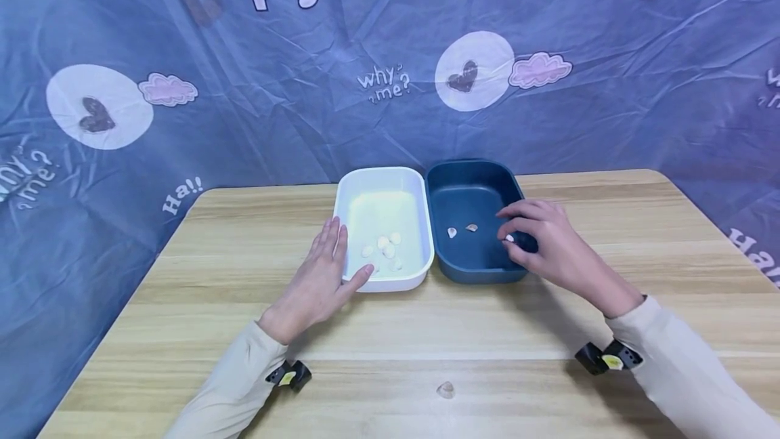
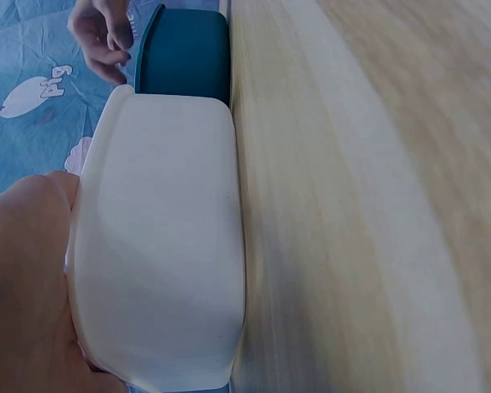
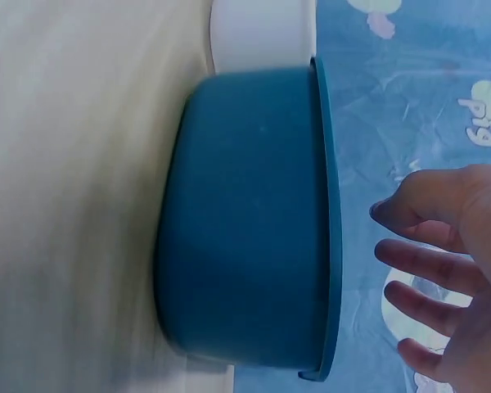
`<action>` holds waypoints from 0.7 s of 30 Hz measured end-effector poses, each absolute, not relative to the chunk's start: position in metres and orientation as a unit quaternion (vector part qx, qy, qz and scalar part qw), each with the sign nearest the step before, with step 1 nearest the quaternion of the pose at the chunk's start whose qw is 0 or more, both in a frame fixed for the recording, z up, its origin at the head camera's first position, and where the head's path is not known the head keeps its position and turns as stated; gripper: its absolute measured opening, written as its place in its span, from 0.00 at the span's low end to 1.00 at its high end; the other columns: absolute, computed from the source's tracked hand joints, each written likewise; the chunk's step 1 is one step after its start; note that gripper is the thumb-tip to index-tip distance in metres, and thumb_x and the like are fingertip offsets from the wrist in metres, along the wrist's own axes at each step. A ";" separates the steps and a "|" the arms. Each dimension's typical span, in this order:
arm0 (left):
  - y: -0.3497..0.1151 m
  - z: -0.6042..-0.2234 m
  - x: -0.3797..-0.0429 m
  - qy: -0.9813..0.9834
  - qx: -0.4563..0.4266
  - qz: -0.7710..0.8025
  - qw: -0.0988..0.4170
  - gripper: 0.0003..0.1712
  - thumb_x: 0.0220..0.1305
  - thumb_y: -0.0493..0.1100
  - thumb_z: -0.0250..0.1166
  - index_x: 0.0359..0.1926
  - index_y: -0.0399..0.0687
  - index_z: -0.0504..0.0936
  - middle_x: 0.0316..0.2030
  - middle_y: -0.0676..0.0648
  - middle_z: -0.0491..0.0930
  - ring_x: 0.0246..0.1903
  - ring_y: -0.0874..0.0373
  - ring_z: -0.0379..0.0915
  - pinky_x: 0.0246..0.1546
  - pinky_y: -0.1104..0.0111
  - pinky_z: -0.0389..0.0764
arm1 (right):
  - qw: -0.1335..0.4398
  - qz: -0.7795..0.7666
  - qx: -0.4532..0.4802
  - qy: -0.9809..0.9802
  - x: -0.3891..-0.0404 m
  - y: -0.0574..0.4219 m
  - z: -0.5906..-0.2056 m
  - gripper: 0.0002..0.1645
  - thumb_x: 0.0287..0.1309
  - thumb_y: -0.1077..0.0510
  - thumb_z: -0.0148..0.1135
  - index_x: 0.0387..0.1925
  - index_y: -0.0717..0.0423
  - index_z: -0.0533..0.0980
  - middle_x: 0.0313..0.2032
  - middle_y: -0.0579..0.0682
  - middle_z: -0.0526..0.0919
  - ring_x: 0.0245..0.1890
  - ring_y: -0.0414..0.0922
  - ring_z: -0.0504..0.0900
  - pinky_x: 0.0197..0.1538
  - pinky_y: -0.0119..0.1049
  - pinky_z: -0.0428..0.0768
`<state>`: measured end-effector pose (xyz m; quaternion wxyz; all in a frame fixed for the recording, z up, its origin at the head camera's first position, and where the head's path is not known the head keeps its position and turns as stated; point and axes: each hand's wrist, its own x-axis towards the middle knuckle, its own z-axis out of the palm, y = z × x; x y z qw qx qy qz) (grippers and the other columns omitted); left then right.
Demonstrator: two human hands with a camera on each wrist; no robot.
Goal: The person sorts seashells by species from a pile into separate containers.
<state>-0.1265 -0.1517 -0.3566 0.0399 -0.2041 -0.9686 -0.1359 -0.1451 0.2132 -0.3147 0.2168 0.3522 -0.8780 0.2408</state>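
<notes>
My left hand (image 1: 313,283) rests against the near left corner of a white bin (image 1: 380,285). Its fingers lie straight along the side, and the thumb reaches over the front rim. Several pale seashells (image 1: 388,250) lie inside. Over the right part of the dark blue bin (image 1: 475,276), my right hand (image 1: 551,249) pinches a small white seashell (image 1: 509,238) between thumb and index finger. The right wrist view shows this hand (image 3: 450,262) above the rim, the shell hidden there. Two shells, one white (image 1: 451,232) and one brownish (image 1: 472,227), lie on the dark bin's floor.
The two bins stand side by side near the far edge of the wooden table (image 1: 378,337). One greyish seashell (image 1: 446,390) lies on the wood near the front. A blue printed cloth (image 1: 292,107) hangs behind. Each wrist wears a small black camera (image 1: 608,358).
</notes>
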 end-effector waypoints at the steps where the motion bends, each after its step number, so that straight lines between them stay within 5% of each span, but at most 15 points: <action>1: -0.152 -0.357 -0.127 -0.969 -0.203 -0.136 0.039 0.51 0.71 0.69 0.38 0.71 0.25 0.48 0.73 0.30 0.39 0.73 0.42 0.29 0.73 0.53 0.42 | 0.220 0.243 0.359 -0.874 -0.143 0.213 -0.315 0.11 0.42 0.71 0.68 0.27 0.53 0.82 0.43 0.57 0.82 0.49 0.56 0.75 0.50 0.54 0.67; 21: -0.150 -0.355 -0.126 -0.969 -0.204 -0.136 0.036 0.52 0.71 0.69 0.39 0.71 0.25 0.48 0.73 0.29 0.39 0.73 0.42 0.29 0.73 0.53 0.42 | 0.208 0.272 0.429 -0.836 -0.093 0.185 -0.332 0.10 0.49 0.65 0.68 0.35 0.53 0.81 0.44 0.47 0.80 0.45 0.44 0.77 0.55 0.22 0.70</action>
